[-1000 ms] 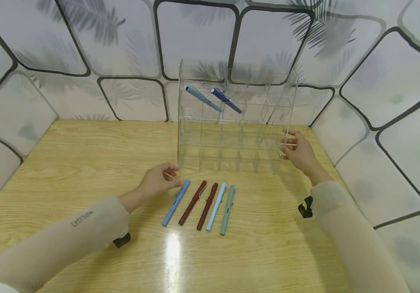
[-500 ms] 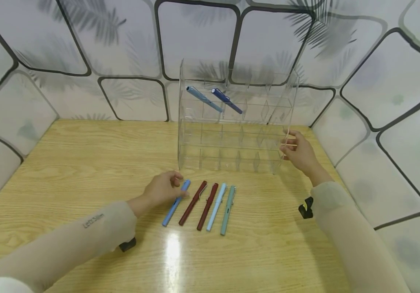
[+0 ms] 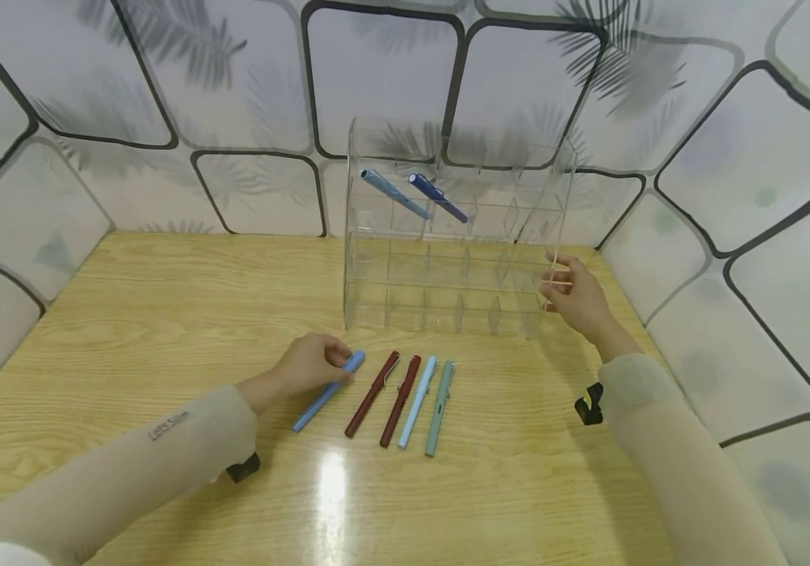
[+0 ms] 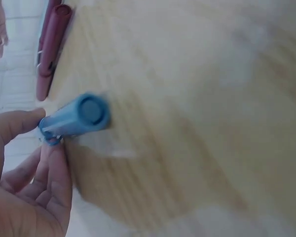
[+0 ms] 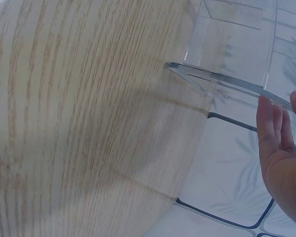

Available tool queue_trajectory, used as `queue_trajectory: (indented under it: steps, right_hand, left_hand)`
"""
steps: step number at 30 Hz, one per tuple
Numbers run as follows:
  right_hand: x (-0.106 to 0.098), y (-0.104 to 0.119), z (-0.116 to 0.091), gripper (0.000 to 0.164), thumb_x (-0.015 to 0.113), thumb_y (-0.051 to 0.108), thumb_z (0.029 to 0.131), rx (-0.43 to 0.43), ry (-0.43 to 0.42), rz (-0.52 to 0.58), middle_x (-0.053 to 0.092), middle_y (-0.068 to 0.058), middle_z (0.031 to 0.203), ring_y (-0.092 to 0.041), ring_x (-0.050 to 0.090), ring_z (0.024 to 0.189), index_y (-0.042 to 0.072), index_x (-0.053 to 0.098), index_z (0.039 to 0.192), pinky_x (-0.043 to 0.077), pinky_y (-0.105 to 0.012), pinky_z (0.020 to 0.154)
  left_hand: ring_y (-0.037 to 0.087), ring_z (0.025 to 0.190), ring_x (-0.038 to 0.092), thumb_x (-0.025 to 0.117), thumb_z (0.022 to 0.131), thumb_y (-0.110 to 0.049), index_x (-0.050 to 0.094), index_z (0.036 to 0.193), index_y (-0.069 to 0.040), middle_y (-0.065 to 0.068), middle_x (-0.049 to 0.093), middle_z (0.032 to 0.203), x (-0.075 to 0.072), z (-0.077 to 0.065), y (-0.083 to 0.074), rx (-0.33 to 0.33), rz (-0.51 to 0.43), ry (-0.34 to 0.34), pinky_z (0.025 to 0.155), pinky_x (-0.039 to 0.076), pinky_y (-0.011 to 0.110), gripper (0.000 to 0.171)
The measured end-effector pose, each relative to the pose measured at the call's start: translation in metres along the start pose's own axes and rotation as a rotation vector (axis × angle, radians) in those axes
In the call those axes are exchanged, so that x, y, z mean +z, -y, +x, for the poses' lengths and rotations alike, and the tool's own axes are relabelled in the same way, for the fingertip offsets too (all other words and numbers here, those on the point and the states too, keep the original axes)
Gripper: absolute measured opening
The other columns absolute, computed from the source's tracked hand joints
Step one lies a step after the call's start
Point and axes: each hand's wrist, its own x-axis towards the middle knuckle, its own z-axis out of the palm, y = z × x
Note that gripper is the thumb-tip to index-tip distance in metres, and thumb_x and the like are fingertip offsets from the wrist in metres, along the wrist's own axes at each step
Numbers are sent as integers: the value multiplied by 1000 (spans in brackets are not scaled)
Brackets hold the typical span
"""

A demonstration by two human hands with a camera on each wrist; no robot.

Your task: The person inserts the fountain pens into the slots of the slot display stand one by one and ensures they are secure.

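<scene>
Head: two pens (image 3: 396, 194) in rack (image 3: 447, 271)

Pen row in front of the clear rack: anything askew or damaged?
The blue pen pinched by the left hand slants more than the maroon pen beside it, making the row uneven; handling likely explains that. I see no damage.

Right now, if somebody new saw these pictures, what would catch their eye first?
Probably the cornflower-blue pen pinched in the left hand, left of two dark red pens, a light blue pen and a green pen on the wood-grain table. Next, perhaps, the grayish-blue pen and dark blue pen slanting high in the clear compartmented rack behind, whose right edge the right hand holds.
</scene>
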Motion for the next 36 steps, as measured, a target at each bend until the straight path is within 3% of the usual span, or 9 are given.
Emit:
queue_trajectory:
  steps: [5, 10, 15, 26, 31, 36]
  right_hand:
    - [0, -3, 1, 58, 53, 5, 98, 1, 0, 5, 45, -28, 132, -36, 53, 109, 3, 25, 148, 56, -28, 72]
    - [0, -4, 1, 57, 53, 4, 98, -2, 1, 11, 45, -27, 132, -37, 53, 110, 3, 25, 148, 56, -28, 73]
    - [0, -4, 1, 57, 53, 4, 98, -10, 1, 13, 45, -28, 132, -38, 53, 111, 3, 25, 148, 56, -26, 72]
    - [1, -7, 1, 57, 53, 6, 98, -15, -4, 10, 46, -28, 131, -37, 54, 109, 3, 25, 148, 55, -24, 70]
    - [1, -5, 1, 59, 53, 7, 98, -13, 2, 16, 44, -30, 132, -40, 53, 111, 3, 23, 149, 55, -24, 69]
    - [0, -4, 1, 59, 52, 7, 98, -7, 5, 16, 44, -30, 132, -40, 52, 112, 3, 23, 149, 56, -25, 71]
  left_hand:
    - [17, 83, 62, 77, 78, -10, 66, 110, 4, 3, 67, 88, -12, 2, -2, -4, -50, 88, 71, 52, 29, 36]
    - [20, 86, 59, 71, 80, -9, 62, 117, 6, 7, 64, 94, -31, 2, -8, -12, -164, 181, 71, 54, 34, 41]
    - [23, 88, 60, 68, 85, -8, 58, 116, 8, 12, 60, 97, -52, 2, -16, 12, -259, 196, 74, 56, 38, 35]
    - [24, 92, 62, 65, 88, 0, 54, 105, 7, 14, 57, 100, -98, -1, -42, 37, -436, 47, 87, 51, 41, 21]
    - [22, 92, 63, 69, 88, -5, 56, 93, -1, 7, 60, 91, -116, -2, -54, 65, -490, -73, 86, 52, 37, 15]
    - [17, 84, 66, 70, 85, 1, 61, 83, -3, 6, 64, 84, -133, -1, -68, 150, -658, -240, 78, 55, 30, 11]
